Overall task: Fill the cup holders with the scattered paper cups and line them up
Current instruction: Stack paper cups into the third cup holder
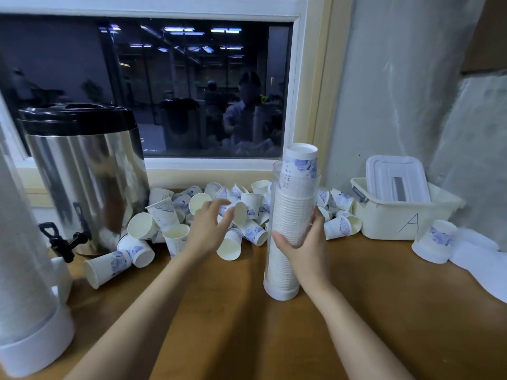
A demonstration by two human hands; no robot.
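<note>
While the right hand [304, 248] grips a nearly full cup holder [293, 204], the open, empty left hand [210, 229] reaches toward many paper cups [164, 215] lying scattered farther back.

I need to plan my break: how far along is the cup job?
Done: the left holder looks packed as far as it shows, and the middle holder is stacked past its rim. In hand: the right hand grips that holder while the open left hand reaches over the pile. Left: many loose cups by the urn, one cup beside the bin, and lining up the holders.
</note>
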